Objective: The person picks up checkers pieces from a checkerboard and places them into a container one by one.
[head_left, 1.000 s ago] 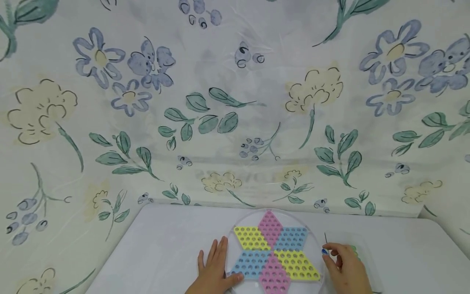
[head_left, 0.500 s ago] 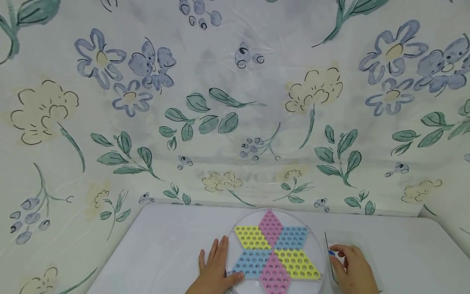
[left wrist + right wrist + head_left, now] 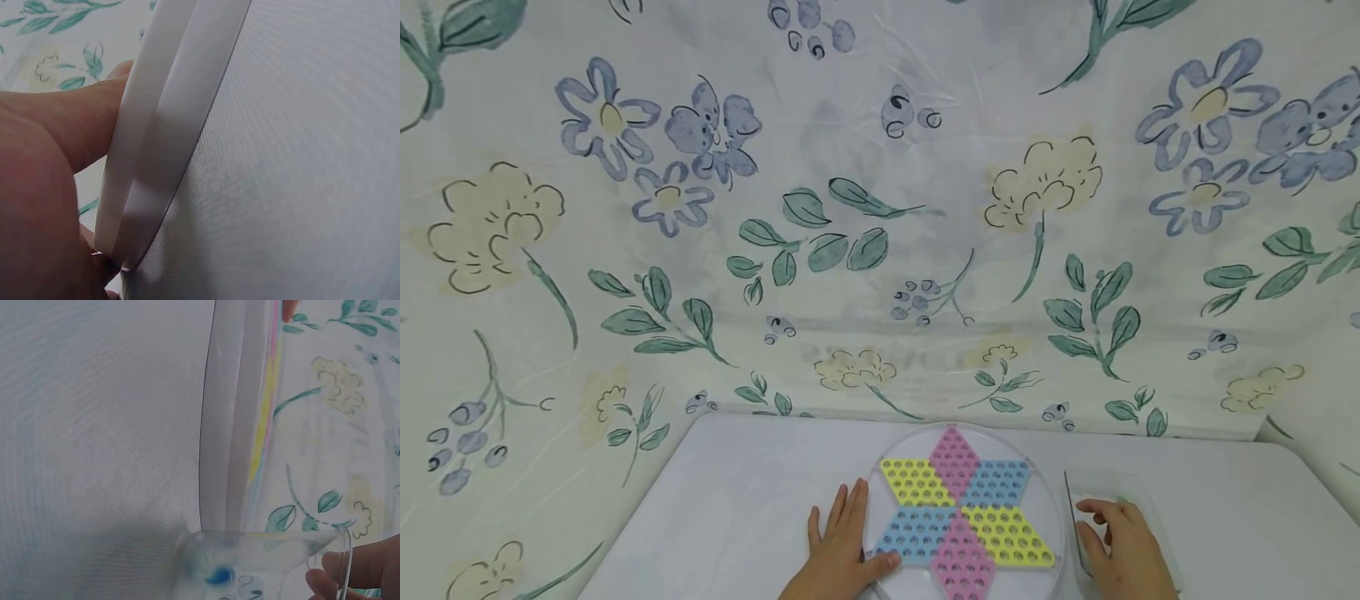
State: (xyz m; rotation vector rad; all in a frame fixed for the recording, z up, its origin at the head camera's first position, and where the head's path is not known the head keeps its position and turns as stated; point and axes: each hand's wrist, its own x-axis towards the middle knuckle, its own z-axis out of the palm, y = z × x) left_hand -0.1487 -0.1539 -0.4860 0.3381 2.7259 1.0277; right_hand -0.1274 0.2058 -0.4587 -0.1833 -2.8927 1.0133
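A round Chinese checkers board [image 3: 955, 454] carries a star of pink, yellow and blue sections dotted with holes. My left hand [image 3: 838, 550] rests at its left edge, fingers straight and spread, thumb lying over a blue section. The left wrist view shows the board's white side wall [image 3: 156, 125] beside that hand. To the board's right, my right hand [image 3: 1123, 546] is over a clear plastic box [image 3: 269, 536], thumb and index finger bent with a gap between them. Through the box wall shows a blue blob [image 3: 220, 575], blurred, apart from the fingers.
Board and box sit on a white table [image 3: 737, 492]. A thin dark line [image 3: 1070, 500] runs along the box's left side. Behind the table hangs a floral cloth [image 3: 925, 250] with blue, yellow and green print.
My right hand has moved slightly right over the box, and the small blue piece pinched in its fingertips is let go. My left hand stays on the board.
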